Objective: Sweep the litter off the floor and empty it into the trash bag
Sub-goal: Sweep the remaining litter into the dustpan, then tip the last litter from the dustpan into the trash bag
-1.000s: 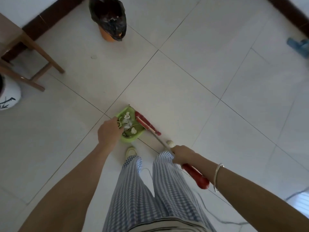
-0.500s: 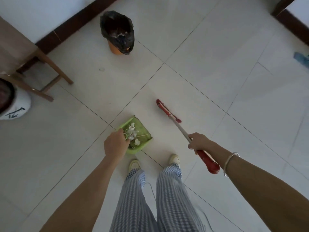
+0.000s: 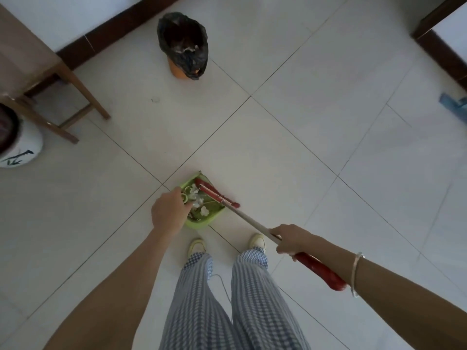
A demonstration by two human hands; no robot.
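Note:
A green dustpan (image 3: 211,216) holds white scraps of litter (image 3: 203,210) just ahead of my feet. My left hand (image 3: 168,213) grips the dustpan's handle at its left side. My right hand (image 3: 290,239) is closed around the metal shaft of a red broom (image 3: 217,195), whose head lies against the pan's open right edge. The broom's red grip end sticks out behind my right wrist. A black trash bag (image 3: 184,44) lines an orange bin at the far wall, its mouth open.
A wooden table leg frame (image 3: 75,97) stands at the left, with a white ceramic jar (image 3: 24,147) beside it. A blue object (image 3: 453,102) lies at the right edge. A dark baseboard (image 3: 118,24) runs along the wall. White floor tiles lie between pan and bag.
The broom head, which had swung out onto the floor to the right half a second ago, has come back against the dustpan. My left hand has kept its hold on the pan.

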